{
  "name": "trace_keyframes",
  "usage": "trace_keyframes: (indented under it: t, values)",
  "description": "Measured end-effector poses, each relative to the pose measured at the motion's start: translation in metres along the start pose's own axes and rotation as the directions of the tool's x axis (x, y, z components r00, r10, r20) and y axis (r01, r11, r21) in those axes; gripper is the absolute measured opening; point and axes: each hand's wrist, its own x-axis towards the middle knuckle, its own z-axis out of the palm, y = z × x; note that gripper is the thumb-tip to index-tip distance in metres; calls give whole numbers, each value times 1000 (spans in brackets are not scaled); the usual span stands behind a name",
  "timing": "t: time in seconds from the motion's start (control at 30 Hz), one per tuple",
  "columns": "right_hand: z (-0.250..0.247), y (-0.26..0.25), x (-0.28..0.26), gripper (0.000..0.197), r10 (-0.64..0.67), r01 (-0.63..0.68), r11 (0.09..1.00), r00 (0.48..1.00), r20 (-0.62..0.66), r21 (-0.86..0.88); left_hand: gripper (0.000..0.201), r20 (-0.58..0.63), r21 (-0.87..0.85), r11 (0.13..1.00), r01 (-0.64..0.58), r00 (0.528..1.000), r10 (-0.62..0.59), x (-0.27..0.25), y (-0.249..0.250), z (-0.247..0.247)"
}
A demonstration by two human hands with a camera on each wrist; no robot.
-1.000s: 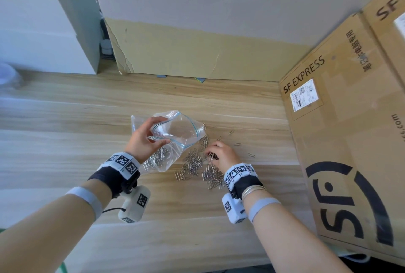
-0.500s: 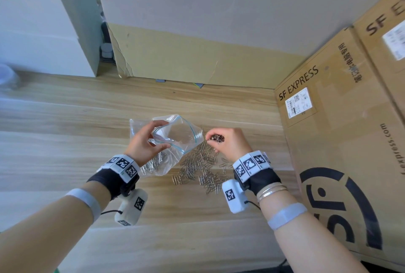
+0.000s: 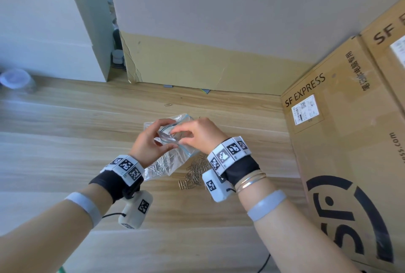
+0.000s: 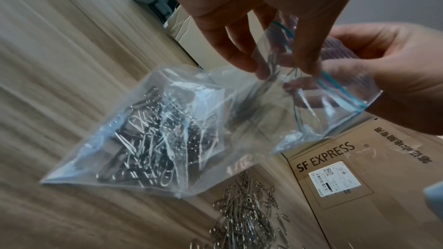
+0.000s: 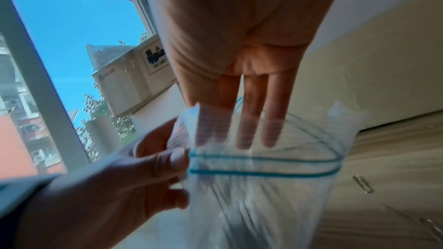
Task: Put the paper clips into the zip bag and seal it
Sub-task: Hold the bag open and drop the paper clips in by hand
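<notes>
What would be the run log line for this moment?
left hand: holds zip bag mouth open | right hand: fingers at mouth | loose paper clips: remain on table | seal: open

The large cardboard box [image 3: 341, 141] standing at the right carries the printed words "SF EXPRESS" in black, seen in both the head view and the left wrist view. Beside them runs a line of Chinese characters too small to read surely. Below sits a white shipping label [image 3: 305, 109] with a QR code and barcode, its print illegible. Along the box's right edge, letters ending in "ss.com" show. A second box [image 3: 392, 38] above it shows "SF". In the right wrist view, a white box [image 5: 129, 86] reads "PICO".
</notes>
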Motion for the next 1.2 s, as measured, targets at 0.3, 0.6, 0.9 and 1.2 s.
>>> trace_keyframes:
  t: [0.3, 0.6, 0.9, 1.2]
  values:
    - [-7, 73, -11, 21, 314, -220, 932, 887, -338, 287, 65, -104, -42, 999, 11, 994, -16, -5, -5, -11]
    - [49, 126, 13, 58, 287, -262, 948, 950, 125, -183, 68, -156, -66, 997, 30, 987, -40, -6, -11, -18]
    - [77, 124, -36, 48, 239, -246, 964, 968, -81, -96, 70, -147, -75, 997, 27, 988, -38, 1, -7, -14]
    - [46, 117, 19, 52, 304, -306, 952, 948, -93, -9, 66, -163, -68, 997, 47, 985, -58, 1, -12, -18]
